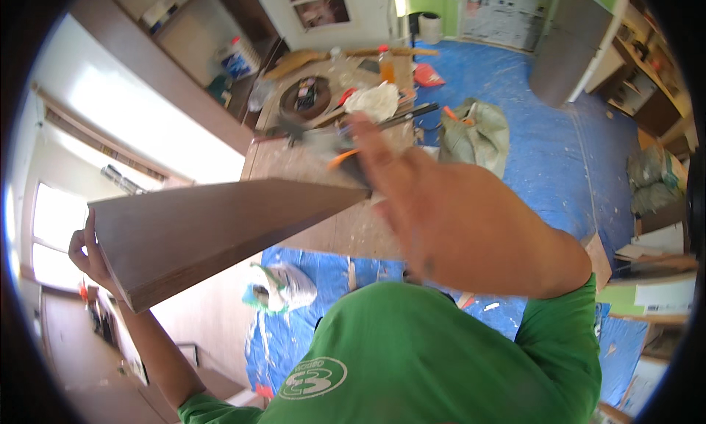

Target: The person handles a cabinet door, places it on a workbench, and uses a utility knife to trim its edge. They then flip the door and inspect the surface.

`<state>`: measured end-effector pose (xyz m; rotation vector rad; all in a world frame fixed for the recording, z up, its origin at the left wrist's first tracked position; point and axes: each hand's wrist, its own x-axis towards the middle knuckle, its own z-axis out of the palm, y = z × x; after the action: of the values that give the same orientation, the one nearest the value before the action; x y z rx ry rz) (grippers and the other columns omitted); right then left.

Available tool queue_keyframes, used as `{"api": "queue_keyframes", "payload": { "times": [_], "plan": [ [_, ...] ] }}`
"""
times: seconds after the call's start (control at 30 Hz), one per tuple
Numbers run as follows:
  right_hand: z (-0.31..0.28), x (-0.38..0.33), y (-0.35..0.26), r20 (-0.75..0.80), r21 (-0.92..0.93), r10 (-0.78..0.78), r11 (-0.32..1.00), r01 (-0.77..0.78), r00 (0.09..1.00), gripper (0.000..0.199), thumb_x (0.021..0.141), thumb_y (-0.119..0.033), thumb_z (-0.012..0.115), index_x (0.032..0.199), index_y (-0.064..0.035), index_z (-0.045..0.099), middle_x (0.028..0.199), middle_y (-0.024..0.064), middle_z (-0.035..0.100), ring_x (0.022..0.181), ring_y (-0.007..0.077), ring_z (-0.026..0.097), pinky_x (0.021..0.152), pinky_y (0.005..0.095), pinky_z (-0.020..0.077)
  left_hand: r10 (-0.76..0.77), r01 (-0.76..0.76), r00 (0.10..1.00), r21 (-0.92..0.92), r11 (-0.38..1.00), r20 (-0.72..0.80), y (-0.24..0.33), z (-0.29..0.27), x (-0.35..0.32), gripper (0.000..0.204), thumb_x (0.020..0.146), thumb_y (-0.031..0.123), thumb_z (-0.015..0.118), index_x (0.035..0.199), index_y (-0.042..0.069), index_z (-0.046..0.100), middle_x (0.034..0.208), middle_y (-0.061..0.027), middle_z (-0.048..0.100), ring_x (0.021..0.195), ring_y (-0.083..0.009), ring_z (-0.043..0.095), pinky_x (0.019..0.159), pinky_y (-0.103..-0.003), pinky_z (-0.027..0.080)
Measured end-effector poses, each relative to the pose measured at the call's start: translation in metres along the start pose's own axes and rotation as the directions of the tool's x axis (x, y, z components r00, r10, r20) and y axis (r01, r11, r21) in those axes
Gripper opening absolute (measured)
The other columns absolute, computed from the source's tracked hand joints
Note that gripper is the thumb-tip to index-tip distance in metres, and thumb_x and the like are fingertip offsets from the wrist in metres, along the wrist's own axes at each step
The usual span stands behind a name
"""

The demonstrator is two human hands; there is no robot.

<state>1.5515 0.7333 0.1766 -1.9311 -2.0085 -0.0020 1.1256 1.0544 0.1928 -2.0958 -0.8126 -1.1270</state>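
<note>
Left grip [87, 256] clasps the brown board's [213, 229] near end; right hand [434, 203] at its far tip.

The right hand [434, 203] is motion-blurred (fingers especially); the board's [220, 229] far end hides behind it.

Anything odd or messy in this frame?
Yes. The workbench is cluttered with tools, a crumpled white rag and dust. Bags and scraps lie strewn on the blue floor sheet. The left hand grips a brown board by its end; the right hand is blurred.
</note>
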Motion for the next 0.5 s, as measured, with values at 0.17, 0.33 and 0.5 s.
{"api": "queue_keyframes", "payload": {
  "times": [0.17,0.33,0.5],
  "plan": [
    [-0.048,0.015,-0.108,-0.329,0.01,0.138,0.99,-0.143,0.934,0.061,0.091,-0.026,0.056,0.139,0.0099,0.042,0.083,0.0204,0.062,0.069,0.0329,0.061,0.058,0.0422,0.05,0.235,-0.275,0.961,-0.376,0.885,-0.149,-0.012,0.056,0.053,0.049,0.097,0.043,0.059,0.124,0.003,0.065,0.138,-0.0143,0.045,0.129,-0.0318,0.047,0.106,-0.046,0.044],
    [-0.049,0.023,-0.15,-0.429,-0.12,0.078,0.983,-0.143,0.9,0.062,0.091,-0.024,0.057,0.142,0.0065,0.041,0.082,0.0201,0.061,0.07,0.0329,0.061,0.06,0.0422,0.0488,-0.042,0.134,0.987,-0.663,0.737,0.153,0.018,0.078,0.115,0.073,0.083,0.065,0.067,0.102,-0.005,0.063,0.089,-0.0144,0.063,0.078,-0.025,0.059,0.071,-0.034,0.048],
    [-0.033,0.021,-0.185,-0.417,-0.214,0.143,0.944,-0.25,0.898,0.062,0.091,-0.023,0.058,0.144,0.003,0.039,0.081,0.0198,0.061,0.07,0.0328,0.061,0.062,0.0422,0.0476,-0.046,0.11,0.993,-0.747,0.655,0.106,0.059,0.12,0.149,0.07,0.082,0.064,0.07,0.095,-0.004,0.061,0.082,-0.0104,0.061,0.072,-0.0227,0.056,0.065,-0.032,0.046]
  ]
}}
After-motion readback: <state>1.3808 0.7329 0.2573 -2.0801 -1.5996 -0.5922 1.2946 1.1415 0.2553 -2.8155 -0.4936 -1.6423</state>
